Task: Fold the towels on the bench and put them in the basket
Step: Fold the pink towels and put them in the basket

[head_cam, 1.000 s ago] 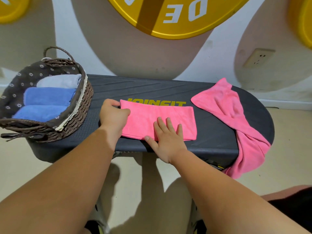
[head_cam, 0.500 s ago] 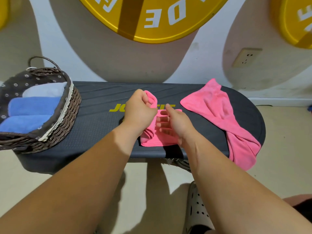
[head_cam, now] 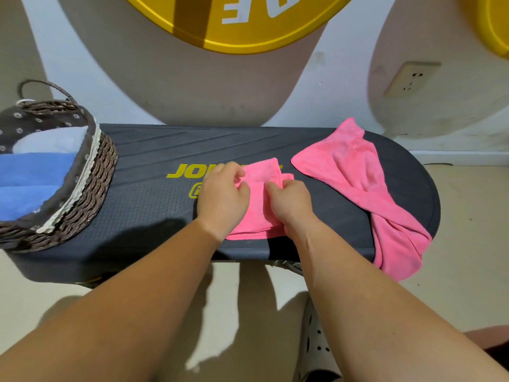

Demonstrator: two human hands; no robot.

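Observation:
A folded pink towel (head_cam: 257, 205) lies in the middle of the dark bench (head_cam: 148, 199). My left hand (head_cam: 223, 197) pinches the towel's upper left part, fingers curled on the cloth. My right hand (head_cam: 289, 202) grips its right side next to the left hand. A second pink towel (head_cam: 358, 188) lies unfolded and twisted on the bench's right end, its lower part hanging over the front edge. The woven basket (head_cam: 91, 186) stands on the left end and holds folded blue and pale towels (head_cam: 35, 172).
The bench stands against a wall with a socket (head_cam: 410, 81) at the right. Large yellow discs (head_cam: 234, 20) hang above. A perforated slipper (head_cam: 316, 337) is on the floor under my right arm.
The long pink strip has been folded left over right into a compact square. My left hand carried its end across to the right hand, and both now hold the folded piece.

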